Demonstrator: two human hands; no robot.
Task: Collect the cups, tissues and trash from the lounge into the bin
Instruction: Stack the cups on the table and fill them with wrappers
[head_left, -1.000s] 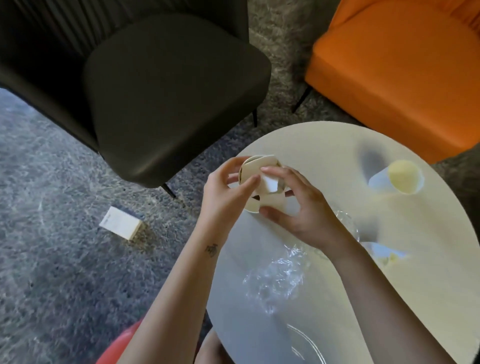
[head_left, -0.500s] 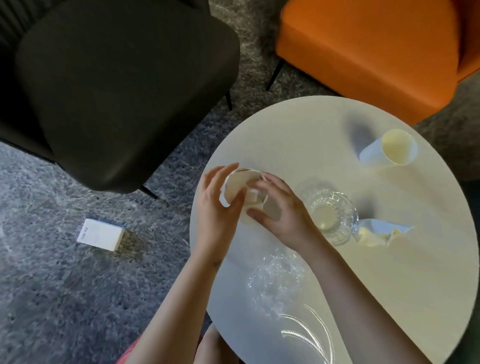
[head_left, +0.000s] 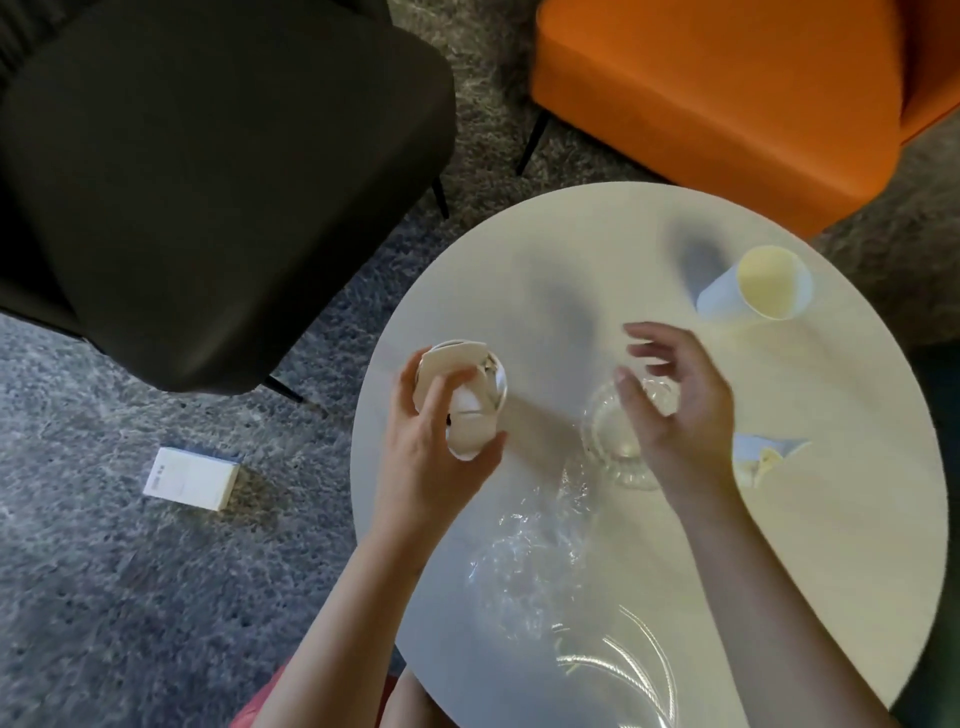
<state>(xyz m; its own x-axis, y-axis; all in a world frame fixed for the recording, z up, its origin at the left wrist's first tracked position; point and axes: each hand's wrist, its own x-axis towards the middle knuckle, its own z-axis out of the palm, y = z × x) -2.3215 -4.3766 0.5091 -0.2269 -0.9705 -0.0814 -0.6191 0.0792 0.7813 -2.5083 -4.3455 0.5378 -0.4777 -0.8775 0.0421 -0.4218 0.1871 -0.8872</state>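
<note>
**Left hand grasps a crushed cup; right hand hangs loose over a glass dish**

The left hand (head_left: 431, 457) is curled round a crumpled paper cup (head_left: 470, 410) with white scraps stuffed inside, held just above the left edge of the round table (head_left: 831, 571). The right hand (head_left: 675, 410) grasps nothing: its fingers are spread and relaxed over a glass dish (head_left: 608, 441) near the middle of the table. Whether they touch the dish cannot be told.

A second paper cup (head_left: 753, 286) sits near the far right edge, its mouth turned to the camera. A flattened cup (head_left: 763, 457) lies just right of the right hand's wrist. A clear plastic wrapper (head_left: 530, 551) lies between the two forearms, toward the near edge. At the near edge itself is a clear curved rim (head_left: 618, 675), too blurred to name.

On the grey carpet (head_left: 104, 597) left of the table lies a small white box (head_left: 192, 478). A black chair (head_left: 208, 182) and an orange chair (head_left: 727, 93) stand beyond the far edge.
</note>
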